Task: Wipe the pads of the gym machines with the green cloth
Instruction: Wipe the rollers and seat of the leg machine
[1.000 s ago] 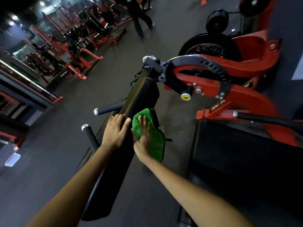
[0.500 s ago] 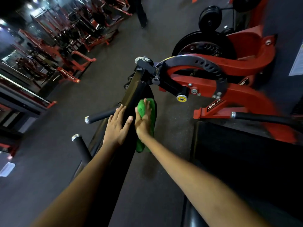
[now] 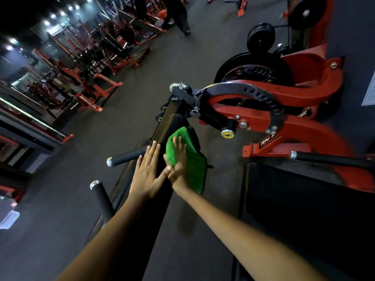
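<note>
- Where the black pad [image 3: 146, 216] runs toward the lower frame, darkness hides its edges.
- Right hand [image 3: 178, 165], fingers straight, presses the green cloth [image 3: 190, 157] against the pad's right side, mid-frame.
- Left hand [image 3: 149, 173] lies flat and spread just beside it.

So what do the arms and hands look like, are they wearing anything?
Both arms are bare as far as the picture shows: no sleeves in view. The left hand and right hand wear no gloves, and no watch, band or ring shows on them. The fingernails look short and plain. These are a person's arms, so no cables or markings.
</note>
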The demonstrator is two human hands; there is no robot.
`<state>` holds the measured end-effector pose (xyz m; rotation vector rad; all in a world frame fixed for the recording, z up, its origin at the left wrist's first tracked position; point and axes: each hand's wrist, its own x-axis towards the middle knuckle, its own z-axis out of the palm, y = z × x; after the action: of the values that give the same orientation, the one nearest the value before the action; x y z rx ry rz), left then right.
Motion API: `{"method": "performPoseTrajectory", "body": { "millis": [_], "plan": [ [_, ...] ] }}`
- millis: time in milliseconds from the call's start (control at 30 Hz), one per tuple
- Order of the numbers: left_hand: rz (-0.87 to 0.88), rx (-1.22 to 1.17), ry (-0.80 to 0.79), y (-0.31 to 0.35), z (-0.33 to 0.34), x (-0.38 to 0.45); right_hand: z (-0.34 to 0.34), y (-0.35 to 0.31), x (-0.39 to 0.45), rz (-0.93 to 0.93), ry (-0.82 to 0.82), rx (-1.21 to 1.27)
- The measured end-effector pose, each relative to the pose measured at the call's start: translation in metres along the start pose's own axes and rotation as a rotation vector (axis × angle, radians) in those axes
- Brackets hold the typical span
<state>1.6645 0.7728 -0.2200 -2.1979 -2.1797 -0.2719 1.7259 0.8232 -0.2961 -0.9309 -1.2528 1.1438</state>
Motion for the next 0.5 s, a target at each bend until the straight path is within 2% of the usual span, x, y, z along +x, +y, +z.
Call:
{"method": "performPoseTrajectory", "body": {
  "millis": [67,133,200,300,400,500],
  "plan": [
    [-0.002,0.005,-0.011,0.0,0.0,0.001,-0.005,0.011,-0.006,0.024,0.007,0.039],
    [-0.009,0.003,-0.024,0.0,-0.001,0.001,-0.014,0.005,0.018,0.15,0.07,0.097],
    [-0.016,0.011,-0.032,0.001,-0.001,0.0,-0.02,0.0,0.044,0.263,0.066,0.088],
    [-0.018,0.028,-0.026,0.001,-0.001,0.0,-0.011,-0.012,0.039,0.146,0.051,0.048],
    [-0.017,0.039,-0.025,0.002,0.0,-0.001,-0.006,0.006,0.001,-0.012,-0.015,0.027],
    [-0.019,0.047,-0.03,0.004,-0.002,-0.001,-0.017,0.011,0.029,0.133,0.052,0.138]
  ]
}}
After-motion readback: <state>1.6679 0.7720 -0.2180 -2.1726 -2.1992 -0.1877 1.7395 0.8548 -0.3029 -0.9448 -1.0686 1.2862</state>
